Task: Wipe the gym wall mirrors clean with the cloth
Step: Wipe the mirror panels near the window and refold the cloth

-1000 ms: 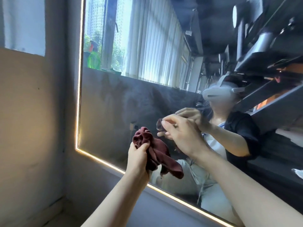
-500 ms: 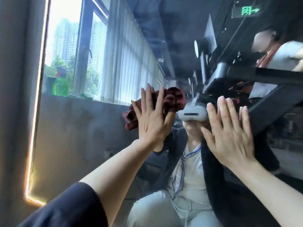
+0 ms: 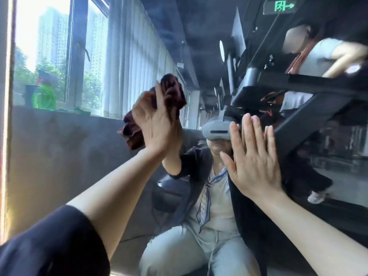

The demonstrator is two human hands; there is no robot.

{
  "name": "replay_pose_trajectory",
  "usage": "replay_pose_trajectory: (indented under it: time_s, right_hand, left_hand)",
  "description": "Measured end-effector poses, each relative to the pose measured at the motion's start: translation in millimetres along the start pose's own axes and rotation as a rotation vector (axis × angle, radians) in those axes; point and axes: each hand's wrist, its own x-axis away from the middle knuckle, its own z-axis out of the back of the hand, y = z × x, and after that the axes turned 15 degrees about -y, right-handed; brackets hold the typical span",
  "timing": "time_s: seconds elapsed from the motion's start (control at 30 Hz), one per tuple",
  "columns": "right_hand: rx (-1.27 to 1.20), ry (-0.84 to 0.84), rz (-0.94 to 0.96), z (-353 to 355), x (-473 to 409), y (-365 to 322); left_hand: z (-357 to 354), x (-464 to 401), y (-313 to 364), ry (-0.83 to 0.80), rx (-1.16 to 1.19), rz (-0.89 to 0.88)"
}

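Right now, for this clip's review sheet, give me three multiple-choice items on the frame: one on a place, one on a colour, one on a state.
1. Where is the cloth?
A. On the floor
B. Under the left hand, against the mirror
C. In the right hand

2. What colour is the cloth?
A. Dark red
B. White
C. Blue

3. How is the right hand?
A. Clenched in a fist
B. Pinching a bottle
C. Flat, fingers straight, at the mirror

Answers:
1. B: the cloth bunches out from under the left hand's palm and fingers, up on the glass.
2. A: its folds show dark red on both sides of that hand.
3. C: the right hand's fingers are straight and together, palm toward the glass, holding nothing.
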Motion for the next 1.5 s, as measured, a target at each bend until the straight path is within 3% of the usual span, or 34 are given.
replay_pose_trajectory:
  time_s: [0.13, 0.27, 0.33, 0.43, 0.5, 0.67, 0.93, 1.03, 1.17, 1.27, 1.4, 1.5]
  right_hand:
    - [-0.005, -0.014, -0.003, 0, 1, 0]
    - [-0.035, -0.053, 0.063, 2, 4, 6]
    - [-0.039, -0.038, 0.137, 6, 9, 17]
    - [-0.015, 0.038, 0.148, 9, 22, 43]
    - [-0.013, 0.066, 0.098, 7, 27, 52]
    - [-0.044, 0.062, 0.076, -1, 30, 50]
    - [-0.027, 0.035, 0.09, -4, 32, 54]
    - [-0.045, 0.033, 0.09, -5, 32, 53]
    - [-0.051, 0.038, 0.085, -3, 32, 53]
    - [-0.052, 0.029, 0.086, -2, 32, 53]
    - [-0.075, 0.07, 0.087, -1, 33, 53]
    - [-0.108, 0.118, 0.151, 3, 29, 43]
  left_hand:
    - [-36, 50, 4, 0.001, -0.218, -0.568]
    - [-43, 102, -33, -0.163, -0.37, -0.745]
    - [-33, 86, -38, -0.199, -0.351, -0.714]
    - [-22, 32, 5, -0.07, -0.211, -0.404]
    - [-22, 5, 50, -0.055, -0.152, -0.319]
    - [-48, 35, 86, -0.095, -0.282, -0.567]
    - [-83, 185, -22, -0.274, -0.427, -0.619]
    - [-73, 149, 1, -0.254, -0.363, -0.556]
    - [-55, 47, 81, -0.076, -0.217, -0.419]
    - [-45, 6, 117, -0.058, -0.249, -0.392]
    - [-55, 40, 84, -0.071, -0.329, -0.492]
    - [-63, 87, 29, -0.121, -0.365, -0.453]
